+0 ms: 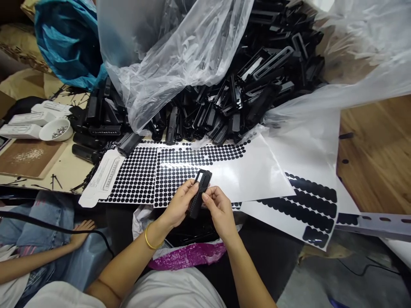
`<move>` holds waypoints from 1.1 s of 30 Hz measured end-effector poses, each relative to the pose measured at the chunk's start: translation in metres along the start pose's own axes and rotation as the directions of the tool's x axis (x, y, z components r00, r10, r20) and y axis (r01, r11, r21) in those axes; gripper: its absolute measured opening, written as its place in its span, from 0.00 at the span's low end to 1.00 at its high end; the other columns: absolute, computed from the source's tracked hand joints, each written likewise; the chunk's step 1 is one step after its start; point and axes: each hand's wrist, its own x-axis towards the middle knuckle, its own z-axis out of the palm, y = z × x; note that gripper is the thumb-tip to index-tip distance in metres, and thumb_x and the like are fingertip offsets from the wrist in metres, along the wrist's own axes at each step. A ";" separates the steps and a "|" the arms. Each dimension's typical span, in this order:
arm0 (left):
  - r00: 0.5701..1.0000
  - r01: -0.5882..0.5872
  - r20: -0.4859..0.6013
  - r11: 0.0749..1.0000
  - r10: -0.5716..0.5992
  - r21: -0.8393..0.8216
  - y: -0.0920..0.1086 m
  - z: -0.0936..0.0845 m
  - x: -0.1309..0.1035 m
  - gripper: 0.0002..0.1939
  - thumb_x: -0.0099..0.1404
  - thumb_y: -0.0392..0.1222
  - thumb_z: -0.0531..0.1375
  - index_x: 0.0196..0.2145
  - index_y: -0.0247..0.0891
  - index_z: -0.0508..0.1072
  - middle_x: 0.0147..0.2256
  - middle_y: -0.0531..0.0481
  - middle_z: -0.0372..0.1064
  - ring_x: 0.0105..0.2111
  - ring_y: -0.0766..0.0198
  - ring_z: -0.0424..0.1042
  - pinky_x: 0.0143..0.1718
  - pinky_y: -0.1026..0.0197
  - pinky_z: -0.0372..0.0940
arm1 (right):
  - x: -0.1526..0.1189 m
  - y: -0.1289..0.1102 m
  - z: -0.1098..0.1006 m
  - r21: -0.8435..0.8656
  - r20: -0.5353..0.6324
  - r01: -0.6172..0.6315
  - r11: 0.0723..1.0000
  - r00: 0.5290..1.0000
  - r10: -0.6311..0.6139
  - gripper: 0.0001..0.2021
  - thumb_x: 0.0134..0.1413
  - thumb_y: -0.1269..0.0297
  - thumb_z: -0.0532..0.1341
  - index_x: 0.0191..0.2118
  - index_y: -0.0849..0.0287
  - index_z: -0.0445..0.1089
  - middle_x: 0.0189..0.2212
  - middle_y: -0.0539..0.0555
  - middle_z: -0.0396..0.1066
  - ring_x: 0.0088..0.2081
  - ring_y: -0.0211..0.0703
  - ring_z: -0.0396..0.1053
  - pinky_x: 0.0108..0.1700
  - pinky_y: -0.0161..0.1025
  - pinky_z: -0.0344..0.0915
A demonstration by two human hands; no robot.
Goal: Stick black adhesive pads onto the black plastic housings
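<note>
Between my two hands is a long black plastic casing with a woven carbon-look surface and a slot near its top end, held at a tilt. My left hand grips it by its left edge, thumb on top. On the other side, my right hand is closed, with thumb and fingertips pinched against the right edge. Whether a small sticker is also in that pinch I cannot make out. Beneath and beyond the hands lie sheets of round black stickers, one partly peeled to bare white backing.
A heap of similar black casings spills from a clear plastic bag. Left stand a white bowl of small parts, flat white cartons and a brown board. Another person's hand rests at lower left. A magenta bag lies below.
</note>
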 end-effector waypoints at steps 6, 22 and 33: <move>0.999 -0.035 -0.007 0.999 0.035 0.030 -0.001 0.004 -0.004 0.12 0.58 0.49 0.60 0.33 0.38 0.68 0.34 0.53 0.70 0.35 0.67 0.70 0.40 0.64 0.62 | 0.000 0.001 0.000 -0.039 -0.045 0.009 0.999 0.999 -0.011 0.09 0.52 0.58 0.57 0.27 0.56 0.59 0.22 0.46 0.58 0.24 0.35 0.57 0.27 0.34 0.57; 0.993 0.068 0.100 0.991 -0.057 -0.117 0.003 0.013 -0.006 0.11 0.60 0.45 0.60 0.37 0.36 0.68 0.44 0.44 0.73 0.45 0.56 0.73 0.49 0.53 0.65 | -0.038 -0.008 -0.044 -0.181 -0.010 -0.016 0.983 1.000 0.015 0.13 0.50 0.57 0.60 0.23 0.56 0.57 0.18 0.44 0.54 0.21 0.33 0.52 0.22 0.32 0.52; 0.965 0.189 0.192 0.981 -0.176 -0.047 -0.014 0.029 -0.004 0.09 0.61 0.44 0.60 0.35 0.35 0.69 0.44 0.44 0.73 0.44 0.58 0.73 0.49 0.57 0.66 | -0.098 0.010 -0.173 -0.708 -0.660 -0.269 0.653 0.581 -0.476 0.20 0.46 0.46 0.60 0.38 0.57 0.67 0.35 0.58 0.64 0.39 0.53 0.62 0.40 0.49 0.60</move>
